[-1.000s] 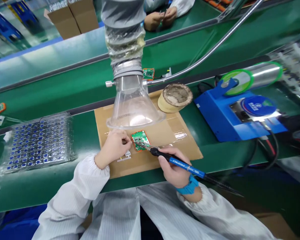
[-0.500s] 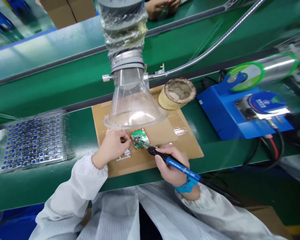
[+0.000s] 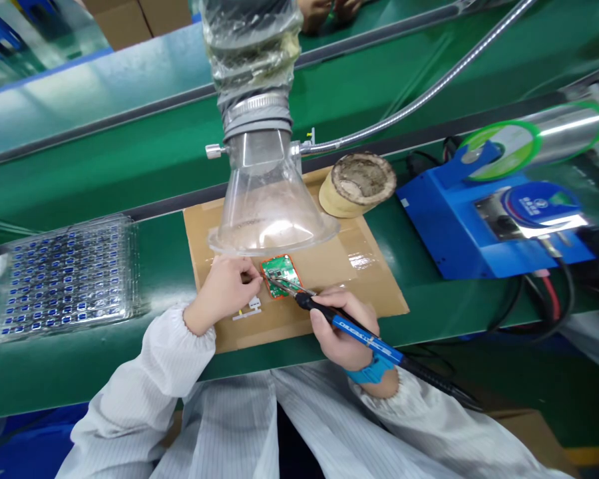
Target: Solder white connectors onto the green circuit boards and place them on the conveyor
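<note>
Circuit board: a small green board point(image 3: 288, 266), roughly square with rounded corners, edged all round in bright orange; a dark square chip sits near its middle, with pale, shiny specks scattered about it.
Where it lies: face up on a flat brown cardboard sheet point(image 3: 379, 293), slightly skewed, between the two hands and just below the rim of a clear funnel hood point(image 3: 269, 193).
Right hand: this hand point(image 3: 347, 329) grips a blue and black soldering iron point(image 3: 364, 334) like a pen, thumb and fingers round the dark front part; a blue band point(image 3: 374, 370) circles the wrist.
Iron's metal end: slender and silvery, slanting leftward over the face of the board.
Left hand: this hand point(image 3: 229, 286) sits right beside the board's left edge, thumb and fingers drawn together; from where I stand I can't tell whether something thin is pinched there.
Below the left fingers: a little white plastic piece point(image 3: 249, 311) with a yellow spot, on the cardboard.
Behind the board, to the right: a cream-coloured round pot point(image 3: 335, 198) with a darkened, crusty rim.
Far right: a blue bench unit point(image 3: 436, 229) carrying a green-rimmed reel point(image 3: 562, 133).
Far left: clear trays point(image 3: 70, 279) with rows of small blue pieces.
</note>
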Action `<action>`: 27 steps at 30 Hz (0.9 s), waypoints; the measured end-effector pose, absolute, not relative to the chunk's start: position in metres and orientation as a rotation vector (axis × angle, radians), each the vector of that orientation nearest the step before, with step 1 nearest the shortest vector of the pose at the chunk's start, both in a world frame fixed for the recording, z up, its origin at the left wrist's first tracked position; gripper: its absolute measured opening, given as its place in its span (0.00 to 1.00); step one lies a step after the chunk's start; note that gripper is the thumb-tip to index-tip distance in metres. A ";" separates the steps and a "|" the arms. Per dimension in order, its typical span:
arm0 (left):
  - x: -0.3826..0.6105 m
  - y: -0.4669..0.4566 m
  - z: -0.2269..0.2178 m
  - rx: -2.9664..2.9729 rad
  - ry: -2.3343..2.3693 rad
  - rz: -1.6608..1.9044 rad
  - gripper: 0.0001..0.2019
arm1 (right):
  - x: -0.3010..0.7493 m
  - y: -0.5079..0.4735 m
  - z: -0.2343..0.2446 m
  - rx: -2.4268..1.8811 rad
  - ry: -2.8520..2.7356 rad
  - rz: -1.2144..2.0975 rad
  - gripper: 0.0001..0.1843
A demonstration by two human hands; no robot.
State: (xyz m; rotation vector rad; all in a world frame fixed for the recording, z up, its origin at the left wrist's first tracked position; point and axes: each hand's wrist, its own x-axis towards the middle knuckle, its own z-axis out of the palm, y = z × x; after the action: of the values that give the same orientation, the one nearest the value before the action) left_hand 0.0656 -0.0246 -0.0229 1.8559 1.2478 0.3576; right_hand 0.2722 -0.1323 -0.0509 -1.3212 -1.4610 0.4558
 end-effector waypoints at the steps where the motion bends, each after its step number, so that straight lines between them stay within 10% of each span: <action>1: 0.066 -0.025 -0.023 1.856 1.248 0.358 0.10 | 0.272 -0.133 -0.051 -1.326 -1.466 0.453 0.02; 27: 0.066 -0.025 -0.022 1.878 1.263 0.342 0.10 | 0.272 -0.130 -0.050 -1.218 -1.519 0.452 0.08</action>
State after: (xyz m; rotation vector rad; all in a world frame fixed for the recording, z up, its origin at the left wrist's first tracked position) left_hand 0.0658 -0.0249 -0.0217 1.8778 1.2629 0.3420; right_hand 0.2718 -0.1296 -0.0499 -1.2175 -1.5187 0.4517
